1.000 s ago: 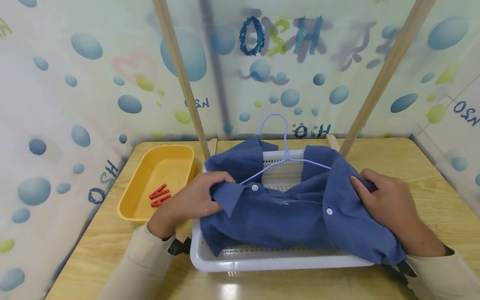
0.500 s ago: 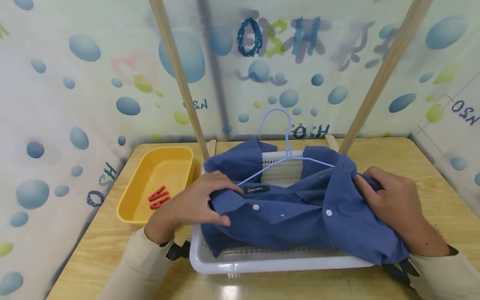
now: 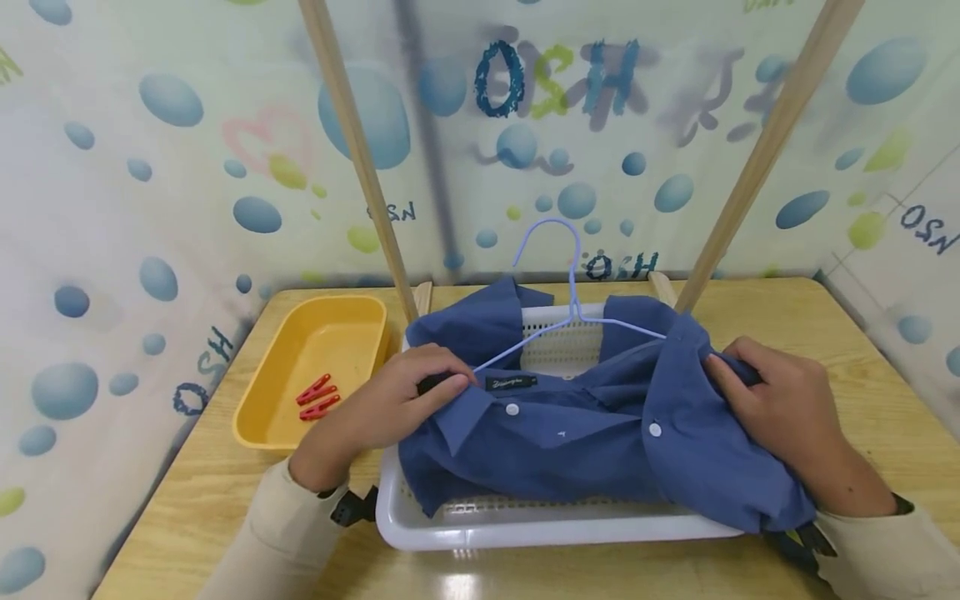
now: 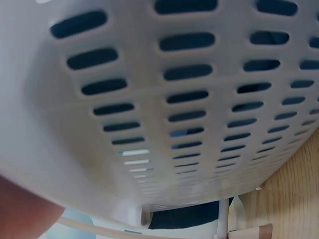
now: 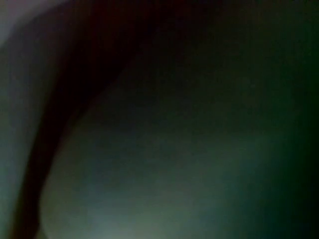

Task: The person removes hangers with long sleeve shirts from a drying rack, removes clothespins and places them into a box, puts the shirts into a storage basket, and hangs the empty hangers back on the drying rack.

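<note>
A blue button-up shirt [image 3: 555, 462] lies over a white slotted basket [image 3: 570, 533]. A light-blue hanger [image 3: 576, 292] stands with its hook up, both arms running into the shirt's open neck. My left hand [image 3: 393, 400] pinches the collar at the left, close to where the hanger's arm goes in. On the right, my right hand [image 3: 783, 417] grips the shirt's shoulder; cloth hides its lower fingers. A dark label shows inside the collar. In the left wrist view the basket's slotted wall [image 4: 199, 107] fills most of the frame. The right wrist view is too dark to read.
Left of the basket, a yellow tray [image 3: 251, 400] holds red clothespins [image 3: 318, 408]. Two wooden poles [image 3: 360, 150] [image 3: 772, 158] rise behind the basket, one at each side. A patterned wall closes off the back of the wooden table [image 3: 862, 358].
My left thumb lifted off the collar, then came back down to pinch it nearer the hanger. The collar label came into view. My right hand has stayed in nearly the same place.
</note>
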Motion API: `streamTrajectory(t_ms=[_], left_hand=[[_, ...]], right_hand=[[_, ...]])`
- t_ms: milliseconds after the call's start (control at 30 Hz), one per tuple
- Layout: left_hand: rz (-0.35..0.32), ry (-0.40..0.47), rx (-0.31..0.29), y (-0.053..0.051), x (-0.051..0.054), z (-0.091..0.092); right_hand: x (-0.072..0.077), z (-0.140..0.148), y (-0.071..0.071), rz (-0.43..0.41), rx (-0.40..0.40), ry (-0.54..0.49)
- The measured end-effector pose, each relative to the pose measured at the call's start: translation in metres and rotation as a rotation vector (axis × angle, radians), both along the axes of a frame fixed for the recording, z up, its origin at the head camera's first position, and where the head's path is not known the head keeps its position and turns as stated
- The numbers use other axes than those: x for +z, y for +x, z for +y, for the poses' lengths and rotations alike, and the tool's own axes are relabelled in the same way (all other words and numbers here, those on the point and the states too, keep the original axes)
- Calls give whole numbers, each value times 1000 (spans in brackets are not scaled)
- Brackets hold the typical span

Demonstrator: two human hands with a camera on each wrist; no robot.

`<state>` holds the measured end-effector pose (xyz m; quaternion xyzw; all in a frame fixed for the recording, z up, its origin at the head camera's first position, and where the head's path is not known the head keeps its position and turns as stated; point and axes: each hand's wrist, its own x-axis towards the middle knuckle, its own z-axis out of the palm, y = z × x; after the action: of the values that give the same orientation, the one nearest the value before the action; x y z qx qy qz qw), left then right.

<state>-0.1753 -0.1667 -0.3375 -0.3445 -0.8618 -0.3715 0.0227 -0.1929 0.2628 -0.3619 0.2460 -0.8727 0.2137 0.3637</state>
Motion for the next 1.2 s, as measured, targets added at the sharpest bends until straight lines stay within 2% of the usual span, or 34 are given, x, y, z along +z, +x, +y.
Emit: streamTrajectory(t_ms=[233,500,700,833,967,1100,1200], left_hand=[[1,5,14,1,0,3],[12,-10,101,1,5,4],[9,-9,127,2,6,3],[-22,-29,168,4,5,3],[-86,-53,201,6,6,4],[-118,-87,181,6,6,5],[-88,-145,159,5,7,5]], right_hand=[[-2,1,1,8,2,-12],[-1,3,-1,42,-8,-39],[-1,2,-1,62,-2,-65],[-1,0,-1,85,-9,-77],[-1,-1,-1,99,-26,-73],[-1,-1,0,97,-35,-76],[-1,-1,0,94,-33,-104]])
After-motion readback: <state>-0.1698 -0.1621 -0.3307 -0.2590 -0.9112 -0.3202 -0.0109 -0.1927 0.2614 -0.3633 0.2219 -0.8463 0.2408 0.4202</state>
